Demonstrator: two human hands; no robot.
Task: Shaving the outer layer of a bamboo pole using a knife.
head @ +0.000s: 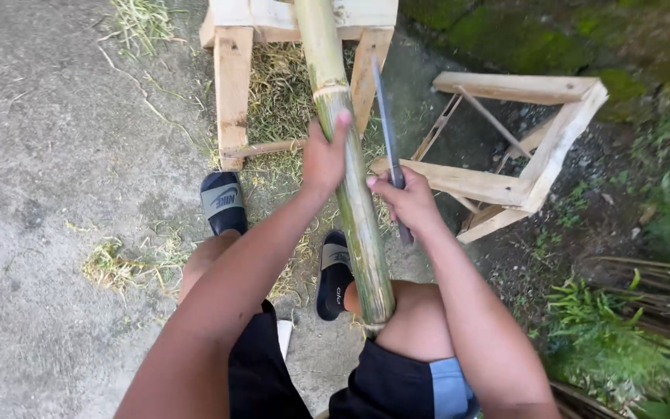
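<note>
A thick green bamboo pole [354,194] runs from a wooden stand [234,85] at the top down to my right thigh, where its cut end rests. My left hand [323,155] grips the pole just below a node. My right hand [405,200] is closed around the handle of a long knife [385,116]. Its dark blade points up and away, lying right beside the pole's right side.
A tipped wooden frame stool [521,140] lies to the right on dirt. My feet wear dark slide sandals [222,202] on grey concrete. Dry bamboo shavings [118,264] are scattered about. Green plants [630,334] and a mossy wall border the right side.
</note>
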